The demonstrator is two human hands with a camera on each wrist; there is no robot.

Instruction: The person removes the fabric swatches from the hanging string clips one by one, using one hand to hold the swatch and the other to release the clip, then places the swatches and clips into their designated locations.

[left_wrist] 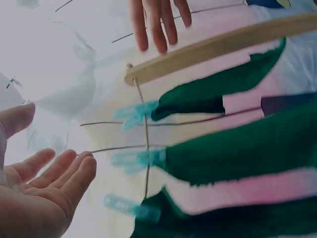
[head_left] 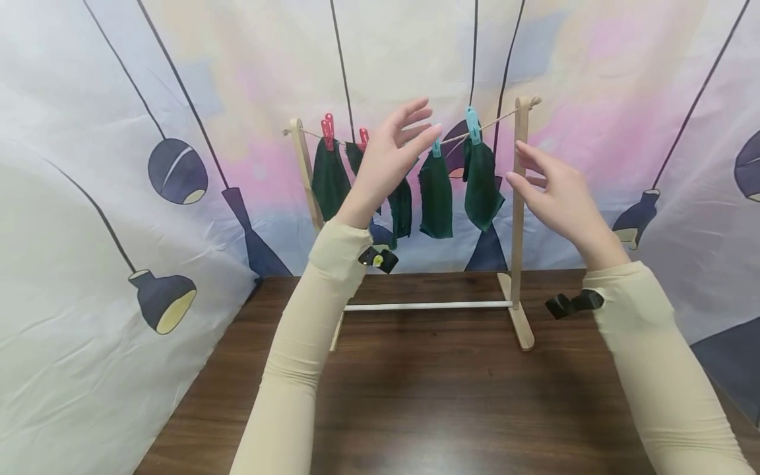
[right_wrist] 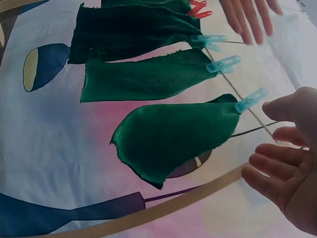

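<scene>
Left hand (head_left: 392,152), right hand (head_left: 558,191), both loose and empty; between them green cloths (head_left: 436,201) hang lengthwise, pointing down toward the counter's far edge (head_left: 439,284).

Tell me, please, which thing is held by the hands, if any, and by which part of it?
Nothing is held: the left hand and the right hand are both empty.

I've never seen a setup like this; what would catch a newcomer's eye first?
Probably the green cloths hanging on a string between wooden posts, with red pegs toward the left and light-blue pegs toward the right. The person's left grip is raised before the row and the right grip beside the right post, both empty. Behind hangs a pastel backdrop patterned with dark lamps.
</scene>
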